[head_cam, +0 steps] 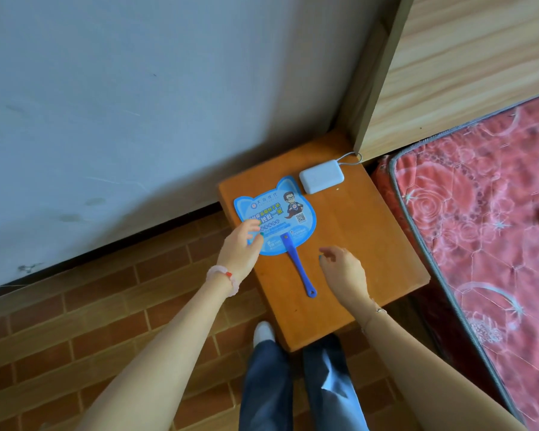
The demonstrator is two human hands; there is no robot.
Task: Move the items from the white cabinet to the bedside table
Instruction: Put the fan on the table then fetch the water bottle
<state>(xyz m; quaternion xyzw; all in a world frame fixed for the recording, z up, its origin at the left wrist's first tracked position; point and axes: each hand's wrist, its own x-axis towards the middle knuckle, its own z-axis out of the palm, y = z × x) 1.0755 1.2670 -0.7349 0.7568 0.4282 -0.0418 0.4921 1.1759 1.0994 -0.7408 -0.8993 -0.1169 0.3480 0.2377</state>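
A blue cat-shaped hand fan (277, 217) with a dark blue handle lies flat on the orange wooden bedside table (355, 241). A white power bank (321, 177) with a white cord rests at the table's far side, just right of the fan's ear. My left hand (242, 244) is over the fan's left edge, its fingers spread and touching or just above the fan. My right hand (343, 269) hovers over the table to the right of the fan's handle, fingers loosely curled, holding nothing. The white cabinet is not in view.
A pale wall (137, 104) runs along the left of the table. A wooden headboard (448, 73) and a bed with a red patterned mattress (486, 228) stand on the right. The floor is brick-patterned (91, 321). My legs and a white shoe (263, 332) are at the table's near edge.
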